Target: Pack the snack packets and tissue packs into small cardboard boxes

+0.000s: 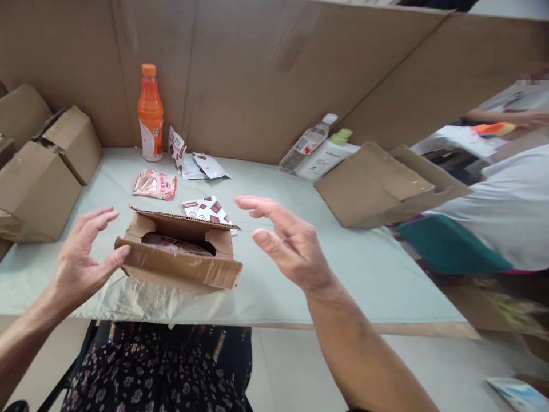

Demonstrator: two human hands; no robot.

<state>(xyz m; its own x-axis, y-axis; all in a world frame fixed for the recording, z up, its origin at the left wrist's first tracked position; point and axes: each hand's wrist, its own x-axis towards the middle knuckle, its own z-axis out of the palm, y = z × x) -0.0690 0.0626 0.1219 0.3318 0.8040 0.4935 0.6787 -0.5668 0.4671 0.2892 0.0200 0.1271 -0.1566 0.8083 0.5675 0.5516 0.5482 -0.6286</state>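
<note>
A small cardboard box (180, 266) lies near the table's front edge with its top flaps apart. Through the gap a printed packet (175, 243) shows inside, partly hidden by the flaps. My left hand (88, 257) is open at the box's left end; its thumb tip is at the corner, and I cannot tell whether it touches. My right hand (287, 240) hovers open to the right of the box, apart from it, fingers pointing left. Just behind the box is a white packet with brown squares (210, 210). A pink snack packet (155, 185) lies farther back to the left.
An orange drink bottle (150, 114) stands by the back cardboard wall, beside several small packets (206, 166). A clear bottle (306, 143) and a white bottle (326, 155) lean at the back right, near an open carton (377, 186). Cardboard boxes (38, 183) fill the left. Another person (514, 194) is at right.
</note>
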